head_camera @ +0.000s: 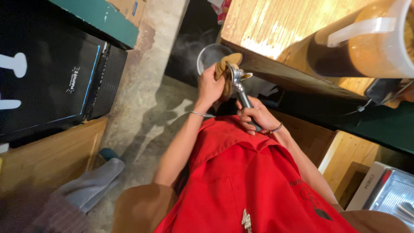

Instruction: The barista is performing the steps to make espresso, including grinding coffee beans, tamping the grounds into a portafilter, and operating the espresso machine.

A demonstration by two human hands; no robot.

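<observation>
Portafilter point(238, 84) sits above the bin point(212, 56), its handle wrapped by right hand point(254, 116) fingers. Left hand point(211, 84) pinches a brown cloth point(226, 67) against its basket. Loose grip could drop cloth into that bin.

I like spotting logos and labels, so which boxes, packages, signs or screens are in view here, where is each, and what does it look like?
Black appliance: far left, boxy, thin blue edge line, small white logo and white shapes.
Cardboard box: top left on a green shelf, brown with a small blue label.
White box: lower right, pale side with dark lettering.
Red apron: the person's front, dark printed emblem.
No lit screen is visible.
</observation>
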